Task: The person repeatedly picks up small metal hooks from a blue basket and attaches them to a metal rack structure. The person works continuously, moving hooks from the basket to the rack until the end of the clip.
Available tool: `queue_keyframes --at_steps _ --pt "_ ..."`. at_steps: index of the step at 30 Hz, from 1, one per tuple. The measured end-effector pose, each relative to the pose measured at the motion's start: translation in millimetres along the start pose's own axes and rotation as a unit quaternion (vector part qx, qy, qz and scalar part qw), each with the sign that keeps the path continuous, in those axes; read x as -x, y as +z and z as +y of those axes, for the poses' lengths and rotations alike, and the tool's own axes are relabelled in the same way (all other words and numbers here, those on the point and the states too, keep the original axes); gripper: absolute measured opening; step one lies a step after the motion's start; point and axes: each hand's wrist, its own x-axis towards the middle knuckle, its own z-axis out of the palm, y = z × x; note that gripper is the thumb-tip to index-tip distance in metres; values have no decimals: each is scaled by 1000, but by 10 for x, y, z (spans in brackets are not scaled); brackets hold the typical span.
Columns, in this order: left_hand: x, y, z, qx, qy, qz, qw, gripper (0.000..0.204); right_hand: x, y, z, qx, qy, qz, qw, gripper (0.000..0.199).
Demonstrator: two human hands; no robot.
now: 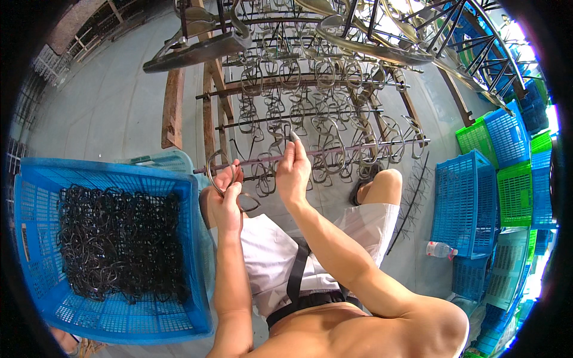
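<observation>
Nearest the camera, the person's bare forearms rise from the lower edge over a white-clothed lap. The left hand (227, 200) is closed in a pinch on an eyeglass frame front (222, 173), thumb and fingers gripping its lower rim so the dark loop stands up just above the knuckles. The right hand (293, 173) sits just to the right, fingers pressed together around the thin rod (334, 150) of the hanging rack (310, 101); whether it also grips a frame cannot be told. The frame looks light, thin and fairly stiff, likely easy to bend or scratch, so the rim edge or bridge seems the safest hold, away from the lens openings. Farther out, rows of similar frames hang along the rack's rods. To the left stands a blue crate (36, 179) heaped with dark frames (119, 238); to the right, stacked blue and green crates (495, 173) and a plastic bottle (440, 250) on the floor.
</observation>
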Motion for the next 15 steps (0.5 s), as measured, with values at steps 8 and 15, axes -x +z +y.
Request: queue_keyframes --at_steps 8,15 --pt "1 14 13 22 -9 6 1000 25 3 -16 -43 86 -37 10 996 32" --pt "9 -23 43 -9 -6 -5 1000 36 -95 -218 -207 -41 126 -68 989 31"
